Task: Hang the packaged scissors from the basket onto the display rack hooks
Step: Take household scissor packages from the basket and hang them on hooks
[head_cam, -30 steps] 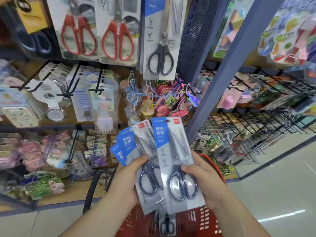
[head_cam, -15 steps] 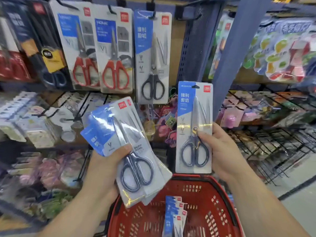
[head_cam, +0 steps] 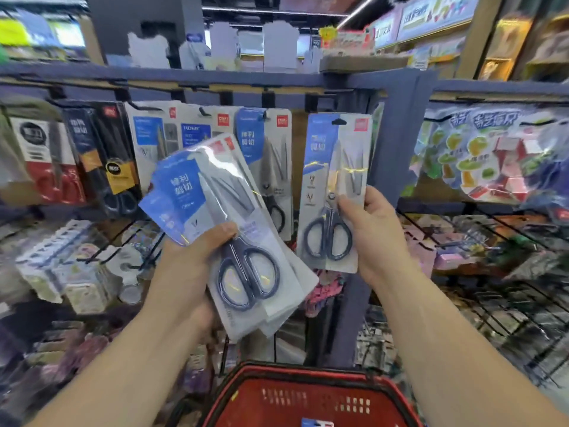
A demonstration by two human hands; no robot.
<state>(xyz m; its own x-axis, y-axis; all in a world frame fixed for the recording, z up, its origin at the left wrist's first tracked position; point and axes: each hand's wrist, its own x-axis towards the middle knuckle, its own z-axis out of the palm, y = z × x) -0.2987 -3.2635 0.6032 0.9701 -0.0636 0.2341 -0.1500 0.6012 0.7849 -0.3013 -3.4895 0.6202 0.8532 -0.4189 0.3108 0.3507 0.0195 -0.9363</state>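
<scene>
Got a fanned stack of packaged scissors (head_cam: 212, 208) gripped in the left hand (head_cam: 187, 272), thumb pressed across the front pack just above the dark handles, tops leaning off to the left. Pinching a single pack (head_cam: 331, 167) upright in the right hand (head_cam: 380, 238), thumb on the front near the scissor pivot, fingers curled behind the card's right edge. Holding that one up level with the top row of the display rack (head_cam: 215, 77), just right of a matching blue-and-white pack (head_cam: 271, 155) already hanging on a hook, hang hole at the top not on any hook. Can't tell how close to the rack it actually sits. More scissor packs further left along the same row, pretty blurry though. Red basket (head_cam: 308, 375) down at the bottom edge between the forearms, with a bit of a blue pack (head_cam: 317, 423) poking up inside.
</scene>
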